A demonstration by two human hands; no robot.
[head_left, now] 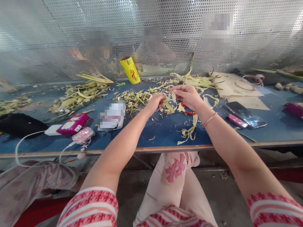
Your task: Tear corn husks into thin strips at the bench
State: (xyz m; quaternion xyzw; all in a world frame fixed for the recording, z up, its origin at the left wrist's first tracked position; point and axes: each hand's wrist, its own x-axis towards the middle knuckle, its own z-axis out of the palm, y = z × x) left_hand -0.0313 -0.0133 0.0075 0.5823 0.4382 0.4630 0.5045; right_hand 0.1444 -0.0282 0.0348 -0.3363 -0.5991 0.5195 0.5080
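Note:
Over the blue table, my left hand (pixel 156 102) is closed on a pale green leaf strip (pixel 169 106) that hangs from its fingertips. Close beside it, my right hand (pixel 187 95) pinches a small pale plant piece (pixel 174 96) between thumb and fingers. Red-handled scissors (pixel 189 111) lie just below the right hand, their blades hidden. Curled shreds and peeled bits (pixel 137 97) of the same greenish plant matter are strewn behind and around both hands. A longer curled strip (pixel 193 129) rests nearer the table's front edge.
Left of my hands are a blurred white packet (pixel 112 116), a magenta device (pixel 73 124), a pink case (pixel 83 135) and a white cable. A yellow tube (pixel 130 70) stands behind. Right are a phone (pixel 246 114), a pink stick (pixel 237 121) and cardboard (pixel 233 85). Perforated metal closes the back.

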